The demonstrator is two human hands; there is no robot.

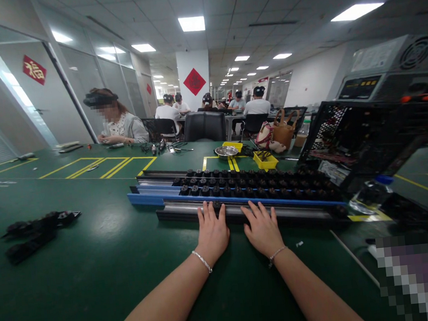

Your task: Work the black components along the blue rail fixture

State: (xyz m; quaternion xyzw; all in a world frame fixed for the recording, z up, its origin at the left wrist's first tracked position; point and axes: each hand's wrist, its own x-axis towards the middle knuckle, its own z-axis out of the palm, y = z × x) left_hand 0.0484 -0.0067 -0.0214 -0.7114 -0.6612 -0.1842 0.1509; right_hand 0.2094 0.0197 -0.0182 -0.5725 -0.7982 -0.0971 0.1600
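Both of my hands rest side by side on the near edge of a stack of long rails [279,210] lying across the green table [107,271]. My left hand [212,231] has its fingers stretched flat onto the nearest grey rail. My right hand [261,229] lies the same way just to its right, fingers spread. The rails are grey and blue and carry rows of small black round parts [246,182]. Each wrist wears a thin bracelet. Neither hand holds anything.
Loose black parts [35,233] lie at the left. An open computer case [366,135] stands at the right, next to a plastic bottle [368,193]. Behind the rails are a metal bowl [226,151] and yellow trays [265,160]. A person [117,122] sits at the far left; others sit further back.
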